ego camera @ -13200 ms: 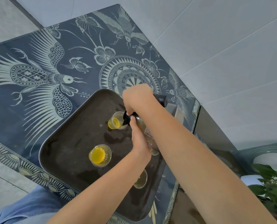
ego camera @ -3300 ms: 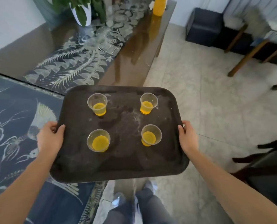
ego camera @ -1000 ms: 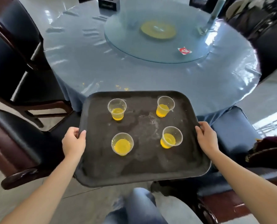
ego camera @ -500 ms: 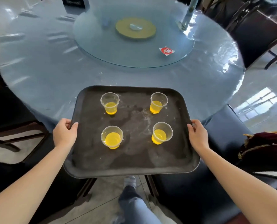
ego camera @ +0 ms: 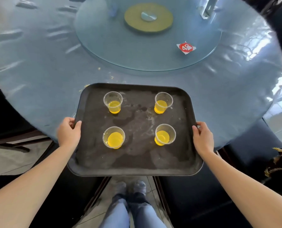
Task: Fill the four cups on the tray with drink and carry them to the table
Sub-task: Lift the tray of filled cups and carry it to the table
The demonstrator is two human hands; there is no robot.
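I hold a dark rectangular tray [ego camera: 135, 163] level, its far half over the near edge of the round blue table [ego camera: 43, 63]. My left hand [ego camera: 69, 132] grips its left rim and my right hand [ego camera: 202, 137] grips its right rim. Four clear plastic cups stand upright on the tray, each partly filled with yellow drink: far left cup [ego camera: 113, 102], far right cup [ego camera: 163, 102], near left cup [ego camera: 114, 137], near right cup [ego camera: 165, 134]. Wet stains mark the tray between them.
A glass turntable [ego camera: 146, 51] sits mid-table with a yellow disc [ego camera: 148, 18] at its centre and a red sticker [ego camera: 186, 47] near its edge. Dark chairs [ego camera: 202, 195] stand left and right of my legs, against the table's near edge.
I have stepped closer to the table. The tray's far half now lies over the table's near edge, and the cups have stayed upright in place.
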